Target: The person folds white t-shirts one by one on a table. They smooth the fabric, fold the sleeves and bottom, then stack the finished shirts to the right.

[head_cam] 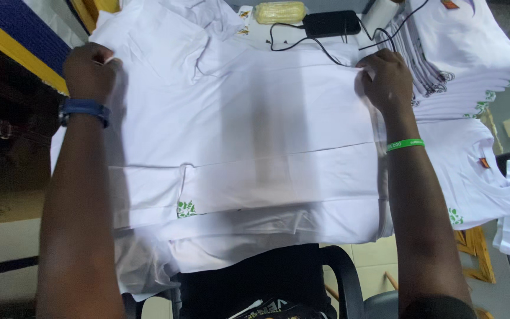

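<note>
Fingers of the left hand (90,71) and the right hand (388,80) are closed, each pinching an opposite side of the white shirt (249,136) spread flat across the tabletop's middle. Beside the right hand, a stack of folded white shirts (473,65) fills the tabletop's right edge, and a black cable (326,50) runs along the far edge.

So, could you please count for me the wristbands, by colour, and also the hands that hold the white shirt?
Blue wristband, on the left wrist: 1
Green wristband, on the right wrist: 1
Hands gripping the white shirt: 2, the left hand and the right hand
Total: 4
</note>
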